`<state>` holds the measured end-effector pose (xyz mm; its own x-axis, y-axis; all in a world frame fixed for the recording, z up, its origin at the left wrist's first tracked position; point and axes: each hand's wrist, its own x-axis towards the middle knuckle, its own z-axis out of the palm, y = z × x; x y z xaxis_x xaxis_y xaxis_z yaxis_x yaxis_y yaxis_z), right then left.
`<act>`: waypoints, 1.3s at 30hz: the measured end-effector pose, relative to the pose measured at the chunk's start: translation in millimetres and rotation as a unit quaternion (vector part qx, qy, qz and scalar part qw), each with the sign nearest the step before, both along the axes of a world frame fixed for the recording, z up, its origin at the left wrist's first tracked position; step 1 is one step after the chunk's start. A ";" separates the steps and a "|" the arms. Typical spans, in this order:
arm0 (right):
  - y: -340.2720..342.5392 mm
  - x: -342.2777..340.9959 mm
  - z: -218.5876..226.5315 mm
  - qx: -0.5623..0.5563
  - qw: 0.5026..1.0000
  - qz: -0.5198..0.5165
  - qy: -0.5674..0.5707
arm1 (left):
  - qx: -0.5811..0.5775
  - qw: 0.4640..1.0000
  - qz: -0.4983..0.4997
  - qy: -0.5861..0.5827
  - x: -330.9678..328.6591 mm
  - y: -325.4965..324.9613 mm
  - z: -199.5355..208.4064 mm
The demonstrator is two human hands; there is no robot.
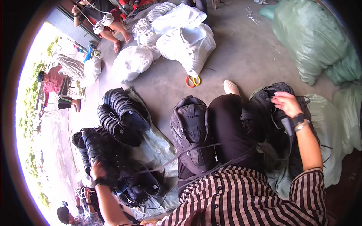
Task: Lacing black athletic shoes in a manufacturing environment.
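Observation:
A black shoe upper [191,126] with grey mesh panels rests on my left thigh, toe toward me. Loose dark laces [169,161] run across my lap from it toward the left pile. My left hand [98,170] is at the near-left side of a pile of stacked black shoe uppers [122,116]; its fingertips blend into the dark material, so its grip is unclear. Over a second heap of black uppers [260,107] on the right, my right hand [287,103] has its fingers stretched out, with nothing visible in them. A grey handle-like piece [287,126] hangs below that wrist.
Pale green sacking [160,141] lies under the left pile. Ahead are white sacks [188,47] and orange-and-yellow scissor handles [193,81] on the floor. Large green bags [309,41] stand at the far right. Other people [56,86] sit along the left and far left.

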<state>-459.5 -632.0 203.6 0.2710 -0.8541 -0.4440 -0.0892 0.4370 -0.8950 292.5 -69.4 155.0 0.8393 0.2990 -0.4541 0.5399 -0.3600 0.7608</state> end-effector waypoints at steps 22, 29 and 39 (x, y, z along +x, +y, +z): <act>153.5 203.8 45.2 -0.420 0.825 0.363 0.105 | -0.209 0.782 -0.588 0.010 -362.2 -232.0 89.6; 158.8 205.8 43.9 -0.494 0.764 0.388 0.143 | -0.239 0.790 -0.565 -0.003 -365.1 -241.0 93.6; 162.9 215.5 49.4 -0.397 0.809 0.419 0.115 | -0.248 0.786 -0.566 0.009 -364.3 -245.5 87.8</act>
<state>-244.1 -469.1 253.0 0.8903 -0.4543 0.0320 -0.2612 -0.5669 -0.7813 -71.8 -314.9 242.8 0.4320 -0.8529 -0.2930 0.0989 -0.2781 0.9554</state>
